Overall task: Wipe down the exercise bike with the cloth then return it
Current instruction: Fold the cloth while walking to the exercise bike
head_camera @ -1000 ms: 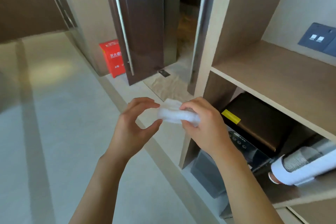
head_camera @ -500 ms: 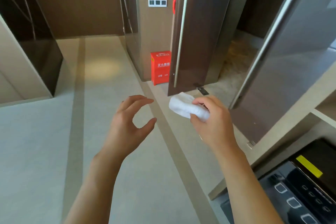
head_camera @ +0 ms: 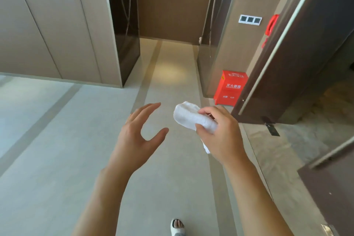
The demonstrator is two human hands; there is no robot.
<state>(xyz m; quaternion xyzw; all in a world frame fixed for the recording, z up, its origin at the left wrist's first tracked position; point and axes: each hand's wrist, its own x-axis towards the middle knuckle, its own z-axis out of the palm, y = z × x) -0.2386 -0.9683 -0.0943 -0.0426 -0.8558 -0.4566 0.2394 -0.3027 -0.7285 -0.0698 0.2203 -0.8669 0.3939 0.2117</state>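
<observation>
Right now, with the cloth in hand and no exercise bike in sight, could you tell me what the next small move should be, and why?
Probably keep walking forward along the corridor floor to look for the bike. The right hand grips the white cloth, so nothing needs picking up; the left hand is open and holds nothing. Only walls, a door and a red box show here.

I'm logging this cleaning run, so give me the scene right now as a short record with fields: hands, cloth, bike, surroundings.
right hand: right hand grips the white cloth, fingers curled round it
left hand: left hand holds nothing, fingers spread and relaxed, apart from the cloth
cloth: bunched, one end sticking out past the fingers
exercise bike: not in view
surroundings: corridor floor; red box standing on the floor by the wall; dark door at right; switch panel on the wall
</observation>
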